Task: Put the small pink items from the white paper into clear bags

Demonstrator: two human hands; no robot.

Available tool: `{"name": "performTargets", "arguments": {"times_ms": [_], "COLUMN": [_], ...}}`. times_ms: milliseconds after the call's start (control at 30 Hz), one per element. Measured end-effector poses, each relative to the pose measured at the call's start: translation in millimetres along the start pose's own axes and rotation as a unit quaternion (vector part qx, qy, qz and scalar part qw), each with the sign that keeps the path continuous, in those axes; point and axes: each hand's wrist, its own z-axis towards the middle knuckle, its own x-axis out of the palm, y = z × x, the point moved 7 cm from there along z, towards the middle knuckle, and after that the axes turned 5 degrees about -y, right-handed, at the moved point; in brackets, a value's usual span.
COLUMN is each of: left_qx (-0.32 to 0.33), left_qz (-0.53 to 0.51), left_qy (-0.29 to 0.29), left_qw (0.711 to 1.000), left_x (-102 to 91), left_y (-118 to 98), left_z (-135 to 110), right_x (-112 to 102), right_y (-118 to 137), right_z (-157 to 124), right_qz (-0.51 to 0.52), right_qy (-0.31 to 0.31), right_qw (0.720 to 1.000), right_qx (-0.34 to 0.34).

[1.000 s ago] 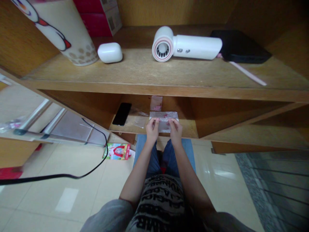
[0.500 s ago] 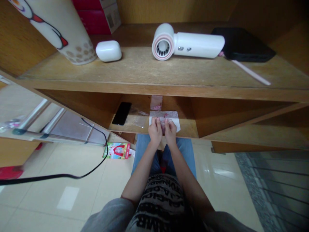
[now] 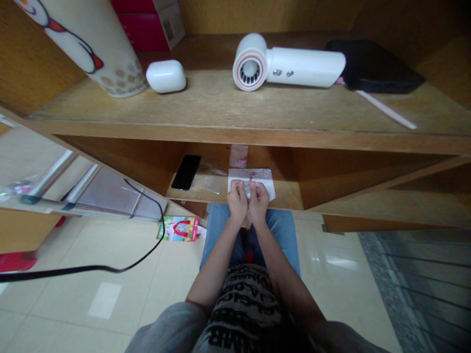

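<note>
In the lower compartment of the desk, my left hand (image 3: 238, 200) and my right hand (image 3: 258, 200) are side by side over the near edge of a white sheet of paper (image 3: 268, 177). The fingers of both are closed in a pinch, thumbs almost touching. Whatever is between the fingertips is too small and blurred to name. Just beyond my right fingertips, a few tiny pink-red bits (image 3: 253, 174) lie on the paper. Behind the sheet rests a small clear bag with pink pieces (image 3: 240, 162). A flat clear plastic bag (image 3: 211, 182) lies to the left.
A black phone (image 3: 186, 172) lies left in the compartment. The shelf above (image 3: 206, 105) holds a bubble-tea cup (image 3: 117, 73), a white earbud case (image 3: 166, 76), a white handheld fan (image 3: 290, 67) and a black case (image 3: 379, 68). A black cable (image 3: 147, 252) crosses at left.
My right hand has shifted slightly left, bringing my thumbs closer together. The pinkish patch seen between my hands before is now mostly hidden. The other things stay in place.
</note>
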Motion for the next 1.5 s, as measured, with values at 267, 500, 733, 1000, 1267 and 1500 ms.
{"name": "performTargets", "arguments": {"times_ms": [267,500,733,1000,1267,1500], "left_qx": [-0.097,-0.056,-0.011,-0.015,-0.021,-0.023], "left_qz": [-0.213,-0.198,-0.157,-0.153,-0.154,-0.135], "left_qy": [0.121,0.121,0.153,0.122,0.123,0.113], "left_qw": [0.965,0.971,0.976,0.98,0.98,0.984], "left_x": [16.3,7.0,6.9,2.0,1.2,3.3], "left_y": [7.6,-0.7,-6.0,-2.4,8.0,5.6], "left_z": [2.4,7.5,8.5,9.8,12.7,10.5], "right_x": [-5.5,-7.4,-5.7,-7.2,-12.5,-15.5], "right_y": [-4.3,-6.5,-3.0,-2.5,-3.6,-2.7], "right_z": [6.3,4.4,6.1,6.1,8.7,9.1], "right_qz": [0.055,0.059,0.069,0.045,0.024,0.017], "right_qy": [0.023,0.021,0.071,0.082,0.057,0.034], "right_qw": [0.998,0.997,0.994,0.995,0.998,0.999], "right_qx": [0.036,0.053,0.039,0.031,0.021,0.004]}}
